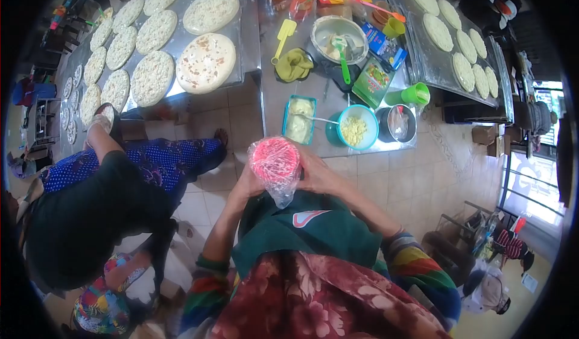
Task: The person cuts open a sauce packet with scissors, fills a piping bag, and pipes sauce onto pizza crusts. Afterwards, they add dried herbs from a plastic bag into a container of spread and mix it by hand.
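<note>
Close to my chest I hold a bright pink round-topped container (274,159) covered in clear plastic, its loose end gathered toward me. My left hand (249,182) is wrapped around one side of it, and my right hand (316,171) grips the other. Most of the container below its top is hidden. Just beyond it, on the metal table (274,113), stand a teal rectangular tub (300,122) of pale creamy spread and a teal bowl (359,128) of pale yellow shreds. A spoon handle bridges the two.
A metal bowl (341,37) with a green-handled spatula (342,61), a green box (374,81), a green cup (416,94) and a metal pot (398,122) share the table. Trays of flat round breads (154,78) flank it. At left, a person in dark clothes (108,212) reaches over one tray.
</note>
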`<state>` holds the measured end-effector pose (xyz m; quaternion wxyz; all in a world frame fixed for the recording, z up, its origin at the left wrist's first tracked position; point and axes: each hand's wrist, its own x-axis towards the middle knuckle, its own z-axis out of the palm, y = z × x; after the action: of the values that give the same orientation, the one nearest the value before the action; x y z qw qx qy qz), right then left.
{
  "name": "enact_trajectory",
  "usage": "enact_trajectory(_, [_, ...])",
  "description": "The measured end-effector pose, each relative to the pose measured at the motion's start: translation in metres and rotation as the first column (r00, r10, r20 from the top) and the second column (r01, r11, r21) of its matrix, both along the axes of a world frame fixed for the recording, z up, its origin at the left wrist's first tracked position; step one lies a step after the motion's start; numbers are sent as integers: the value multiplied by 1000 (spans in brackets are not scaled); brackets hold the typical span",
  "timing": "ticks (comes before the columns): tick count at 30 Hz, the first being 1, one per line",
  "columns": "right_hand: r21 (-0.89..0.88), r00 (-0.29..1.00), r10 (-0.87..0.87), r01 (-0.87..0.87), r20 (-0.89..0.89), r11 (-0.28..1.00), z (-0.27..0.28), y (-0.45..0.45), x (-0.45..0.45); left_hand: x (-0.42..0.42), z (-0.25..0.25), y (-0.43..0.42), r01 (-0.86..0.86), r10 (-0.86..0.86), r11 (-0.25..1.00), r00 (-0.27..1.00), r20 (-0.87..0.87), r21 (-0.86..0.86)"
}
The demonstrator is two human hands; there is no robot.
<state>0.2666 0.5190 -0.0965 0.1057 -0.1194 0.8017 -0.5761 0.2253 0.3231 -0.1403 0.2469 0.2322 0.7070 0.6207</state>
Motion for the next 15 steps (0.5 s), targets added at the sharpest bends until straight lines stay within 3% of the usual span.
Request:
enact_trajectory(2, [147, 989, 150, -150, 12, 978, -10, 11, 4, 20, -10, -4, -29, 27, 999, 994, 101, 24])
enact_trajectory(5, [360, 997, 8, 21, -80, 933, -14, 52, 4, 39, -28, -14, -61, 42, 993, 982, 186, 98])
enact_trajectory(7, [583, 968, -73, 203, -240, 786, -33, 77, -5, 47, -31, -19, -69, 43, 989, 979, 200, 129])
enact_trajectory(8, [648, 956, -62, 241, -287, 723, -43, 81, -9, 52, -33, -18, -75, 24, 985, 951, 307, 157])
enact_trajectory(10, [752, 925, -26, 323, -378, 575, -62, 86, -14, 59, -53, -16, -36, 19, 995, 985, 172, 97])
enact_trajectory(13, [910, 992, 14, 110, -126, 401, -95, 80, -24, 64, -74, -2, 23, -24, 1000, 999, 31, 9])
enact_trajectory(15, [918, 976, 99, 143, -192, 371, -108, 75, -30, 58, -91, 11, 73, -86, 993, 987, -139, -92])
